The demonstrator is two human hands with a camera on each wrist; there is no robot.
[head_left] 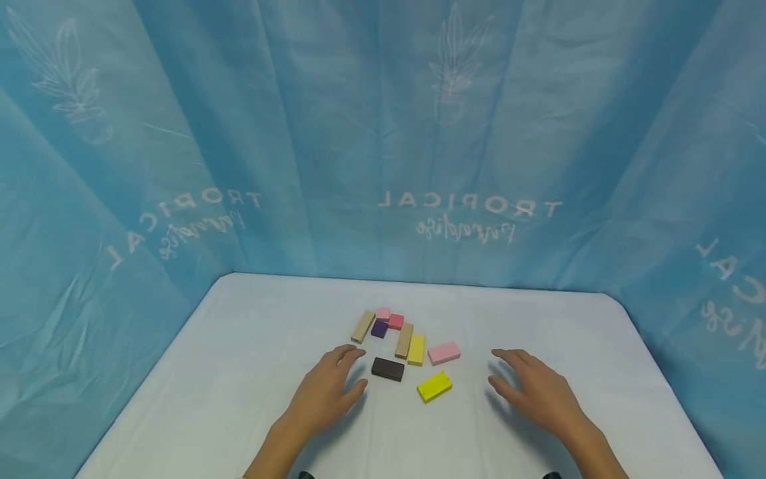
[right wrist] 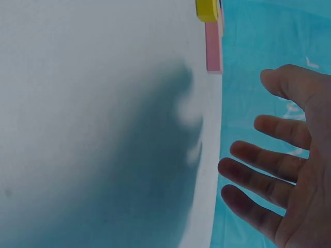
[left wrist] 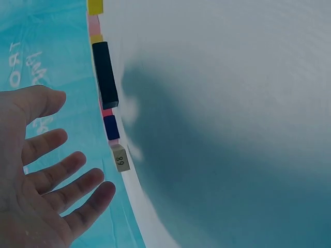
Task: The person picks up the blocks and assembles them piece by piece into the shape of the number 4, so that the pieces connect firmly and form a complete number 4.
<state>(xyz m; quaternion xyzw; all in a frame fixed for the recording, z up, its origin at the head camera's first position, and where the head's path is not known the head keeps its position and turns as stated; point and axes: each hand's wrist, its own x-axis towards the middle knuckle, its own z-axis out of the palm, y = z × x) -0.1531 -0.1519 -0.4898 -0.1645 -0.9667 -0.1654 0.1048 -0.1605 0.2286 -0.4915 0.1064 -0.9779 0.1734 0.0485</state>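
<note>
My left hand (head_left: pixel 325 388) hovers over the table with spread fingers, left of a black block (head_left: pixel 387 369), touching nothing. My right hand (head_left: pixel 535 391), also empty and relaxed, is right of a pink block (head_left: pixel 444 353) and a bright yellow block (head_left: pixel 435 386). Farther back lie a second yellow block (head_left: pixel 416 350), two wooden blocks, one standing apart at the left (head_left: pixel 363 326), a dark purple block (head_left: pixel 380 328), a red block (head_left: pixel 395 321) and a small pink block (head_left: pixel 383 313). In the left wrist view, a wooden block end (left wrist: pixel 121 158) bears a printed number.
The blocks lie loosely grouped on a white-covered table (head_left: pixel 239 346). Blue curtains (head_left: pixel 335 133) with printed lettering and plants hang behind it and at both sides. The hands cast shadows on the white surface.
</note>
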